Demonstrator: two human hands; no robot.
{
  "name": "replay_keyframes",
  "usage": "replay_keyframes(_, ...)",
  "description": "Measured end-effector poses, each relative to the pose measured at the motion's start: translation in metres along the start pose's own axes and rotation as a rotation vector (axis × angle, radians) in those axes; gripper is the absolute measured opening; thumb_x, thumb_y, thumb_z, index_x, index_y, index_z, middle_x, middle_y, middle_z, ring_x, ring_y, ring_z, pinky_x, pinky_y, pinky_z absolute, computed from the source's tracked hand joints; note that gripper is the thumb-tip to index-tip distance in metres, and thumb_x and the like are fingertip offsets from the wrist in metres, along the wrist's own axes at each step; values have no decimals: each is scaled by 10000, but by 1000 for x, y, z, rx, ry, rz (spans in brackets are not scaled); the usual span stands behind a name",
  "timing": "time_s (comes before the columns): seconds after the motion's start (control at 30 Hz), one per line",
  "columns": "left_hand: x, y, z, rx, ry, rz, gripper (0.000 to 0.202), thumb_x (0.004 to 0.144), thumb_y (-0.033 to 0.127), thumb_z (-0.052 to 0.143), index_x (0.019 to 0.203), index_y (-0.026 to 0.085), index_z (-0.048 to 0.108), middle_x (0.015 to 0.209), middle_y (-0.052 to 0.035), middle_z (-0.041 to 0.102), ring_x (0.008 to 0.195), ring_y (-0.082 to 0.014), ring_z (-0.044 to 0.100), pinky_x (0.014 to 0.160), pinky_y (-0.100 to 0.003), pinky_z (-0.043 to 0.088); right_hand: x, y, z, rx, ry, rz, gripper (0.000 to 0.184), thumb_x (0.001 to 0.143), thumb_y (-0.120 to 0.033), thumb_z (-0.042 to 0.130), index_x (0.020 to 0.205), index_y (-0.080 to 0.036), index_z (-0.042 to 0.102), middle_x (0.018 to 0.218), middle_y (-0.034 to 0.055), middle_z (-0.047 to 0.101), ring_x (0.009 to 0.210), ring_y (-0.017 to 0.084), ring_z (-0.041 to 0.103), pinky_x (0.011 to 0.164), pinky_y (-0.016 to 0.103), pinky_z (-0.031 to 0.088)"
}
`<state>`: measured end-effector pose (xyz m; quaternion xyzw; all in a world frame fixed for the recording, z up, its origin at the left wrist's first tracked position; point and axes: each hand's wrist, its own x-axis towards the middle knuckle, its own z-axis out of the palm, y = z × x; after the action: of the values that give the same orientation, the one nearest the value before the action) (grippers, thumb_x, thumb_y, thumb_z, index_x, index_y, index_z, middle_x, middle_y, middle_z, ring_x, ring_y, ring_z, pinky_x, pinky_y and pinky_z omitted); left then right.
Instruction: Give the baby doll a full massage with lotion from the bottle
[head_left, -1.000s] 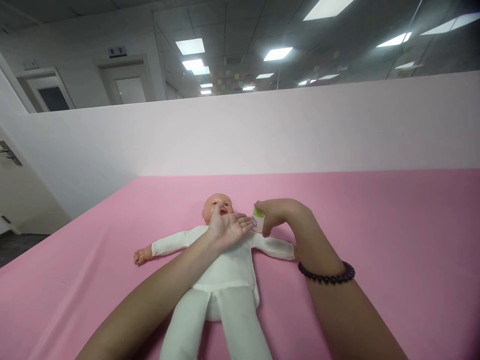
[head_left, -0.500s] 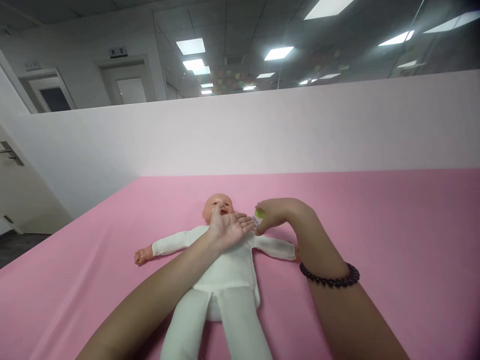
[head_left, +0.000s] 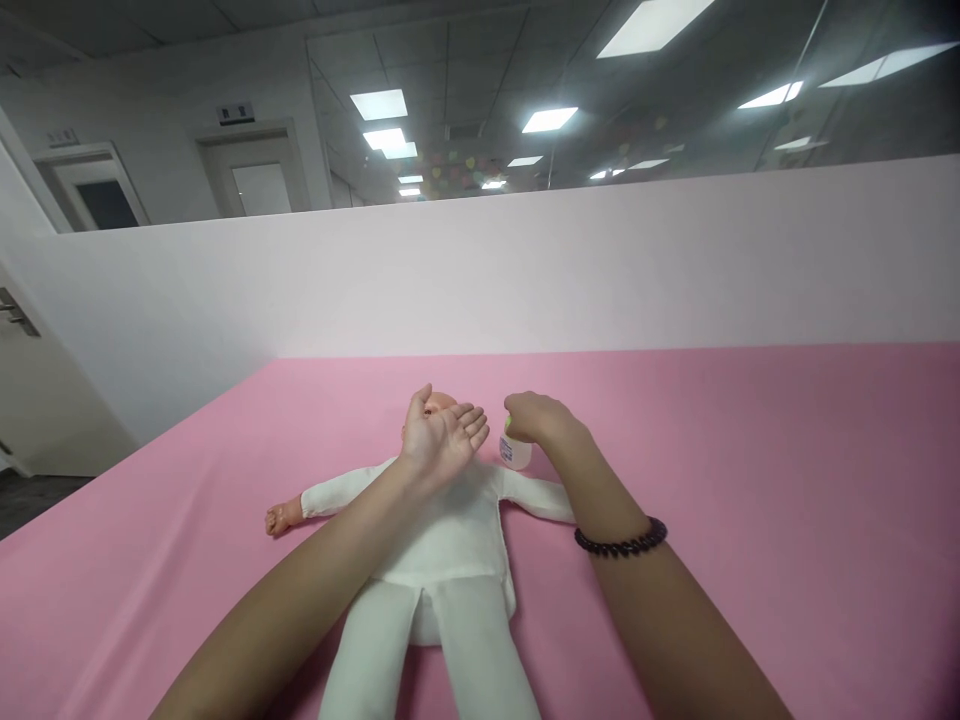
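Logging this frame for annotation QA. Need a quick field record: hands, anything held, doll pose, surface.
doll: on its back, white suit, arms spread
left hand: open, palm up, above the doll's face, holds nothing
right hand: fingers closed over the top of the small bottle
small bottle: upright, green cap, beside the doll's shoulder
bracelet: dark beads, right wrist
surface: pink sheet

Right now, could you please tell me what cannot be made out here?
Head view only.
Face of the doll: behind the left hand.
Label on the bottle: too small; cap under the right hand.
Feet of the doll: past the bottom edge.
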<state>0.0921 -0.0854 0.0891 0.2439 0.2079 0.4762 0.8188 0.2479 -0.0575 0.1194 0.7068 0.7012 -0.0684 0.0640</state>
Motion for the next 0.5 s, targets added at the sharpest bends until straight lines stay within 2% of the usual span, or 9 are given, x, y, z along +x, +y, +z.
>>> replay_keyframes(0.2,-26,17,21,10,-132,148,861,913,589,309,1528,1,177,1569,-211,293,1433,-271,335,1150,-351,367,7,4,5,13,2,5,379,844,-133,580,1219,-163,627,1128,164,651,1023,249,652,775,304,510)
replay_keyframes(0.37,-47,25,36,43,-197,237,832,928,595,281,1515,8,229,1526,-192,389,1418,-252,373,1143,-335,385,6,7,5,15,7,62,306,833,-100,586,1128,-111,667,1105,179,660,1017,262,661,788,312,520)
replay_keyframes(0.5,-56,27,41,68,-200,263,824,928,594,278,1512,12,247,1507,-182,424,1412,-248,385,1130,-321,405,5,8,4,58,15,106,280,833,-87,574,1092,-90,680,1068,189,671,997,282,667,790,341,527)
